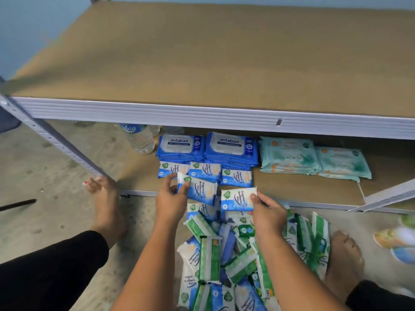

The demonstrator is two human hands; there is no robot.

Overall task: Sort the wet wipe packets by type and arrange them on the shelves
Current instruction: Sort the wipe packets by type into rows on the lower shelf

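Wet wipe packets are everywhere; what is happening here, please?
A person's left hand holds one blue-and-white packet and the right hand holds a second packet, near the front edge of the bottom shelf. Antabax packs, teal packs and three small blue packets already lie on it. A mixed pile lies on the floor.

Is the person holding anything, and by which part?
Two small blue-and-white wipe packets. The left hand pinches the tilted packet by its left end; the right hand pinches the other packet by its right edge.
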